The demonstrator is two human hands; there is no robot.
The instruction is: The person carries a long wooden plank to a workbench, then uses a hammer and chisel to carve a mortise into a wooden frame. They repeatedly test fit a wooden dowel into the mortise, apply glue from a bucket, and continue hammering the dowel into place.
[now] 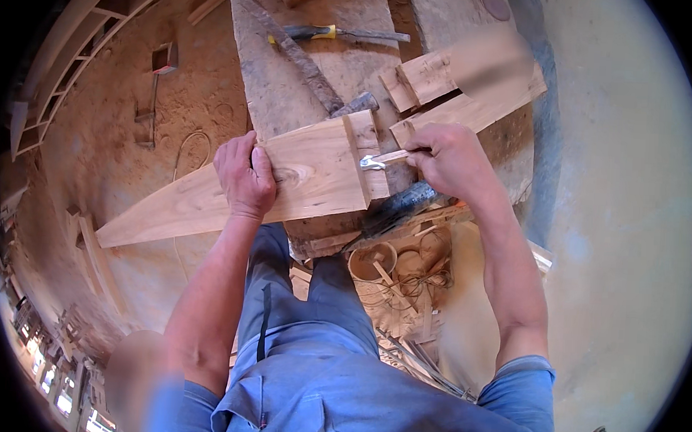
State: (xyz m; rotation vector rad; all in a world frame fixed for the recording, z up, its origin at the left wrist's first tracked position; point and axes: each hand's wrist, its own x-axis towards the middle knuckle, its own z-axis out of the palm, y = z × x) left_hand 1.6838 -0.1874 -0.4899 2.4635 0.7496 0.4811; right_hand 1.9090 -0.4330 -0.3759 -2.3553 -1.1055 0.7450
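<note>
A long light-brown wooden board (309, 174) lies across the bench, its far-left part reaching out past the bench edge. My left hand (245, 173) grips this board near its middle, fingers over the far edge and thumb on top. In my right hand (450, 163) is a thin wooden stick (396, 157), pinched between thumb and fingers. White paste (372, 163) coats the stick's tip, which touches the stepped right end of the board. Just beyond that end rests a hammer (310, 71) with a worn wooden handle.
A chisel (323, 33) with a yellow and black handle lies farther back on the bench (266, 89). Other cut boards (474, 110) sit at the right, partly blurred. Beneath the bench are a bucket (372, 261) and wood scraps. A slatted wooden frame (66, 72) stands far left.
</note>
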